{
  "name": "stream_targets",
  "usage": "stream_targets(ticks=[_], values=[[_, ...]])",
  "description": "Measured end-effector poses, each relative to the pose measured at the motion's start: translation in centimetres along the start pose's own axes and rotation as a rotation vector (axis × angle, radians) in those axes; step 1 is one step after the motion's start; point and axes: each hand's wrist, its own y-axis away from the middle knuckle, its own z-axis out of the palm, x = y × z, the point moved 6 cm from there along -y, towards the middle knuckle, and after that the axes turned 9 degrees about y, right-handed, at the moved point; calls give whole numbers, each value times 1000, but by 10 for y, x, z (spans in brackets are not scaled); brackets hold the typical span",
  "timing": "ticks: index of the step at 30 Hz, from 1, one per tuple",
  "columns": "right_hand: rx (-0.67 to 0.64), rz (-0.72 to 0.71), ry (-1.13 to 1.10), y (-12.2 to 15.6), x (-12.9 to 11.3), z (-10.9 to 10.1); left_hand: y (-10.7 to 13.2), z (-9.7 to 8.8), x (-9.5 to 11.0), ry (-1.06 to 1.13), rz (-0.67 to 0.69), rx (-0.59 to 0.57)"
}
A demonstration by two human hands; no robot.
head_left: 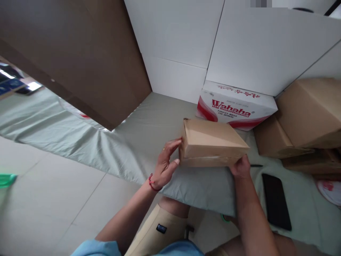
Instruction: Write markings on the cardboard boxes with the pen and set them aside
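Note:
A small brown cardboard box [210, 142] rests on a pale green sheet [128, 142] spread on the floor. My left hand [166, 163] presses its fingers against the box's left end, thumb at the lower front edge. A red string is tied round that wrist. My right hand [241, 167] grips the box's lower right corner, fingers curled under it and mostly hidden.
A white and red Wahaha carton [234, 106] sits just behind the box. Brown cartons [306, 117] are stacked at the right. A black phone [277, 201] lies on the sheet. White panels [239, 42] stand behind, a large brown board [80, 53] leans at the left.

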Motion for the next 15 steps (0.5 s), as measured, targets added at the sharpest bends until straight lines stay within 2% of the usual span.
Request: stream_targets(ticks=[2,5,7,9,12,15], values=[[-36,25,45,17,-1,6,2,-2,-7,139,-110,86],[-117,-32,141,58,-14,17,-2,-9,-13,281,-289,188],[-134,-101,209,94,-21,18,-4,-15,-14,281,-391,208],[-149,-127,252,133,-22,15,-5,-18,-13,246,-453,170],[-190,-75,318,189,-11,6,-6,-16,-12,278,-428,79],[-236,-43,401,231,-8,-7,-4,-15,-15,223,-347,23]])
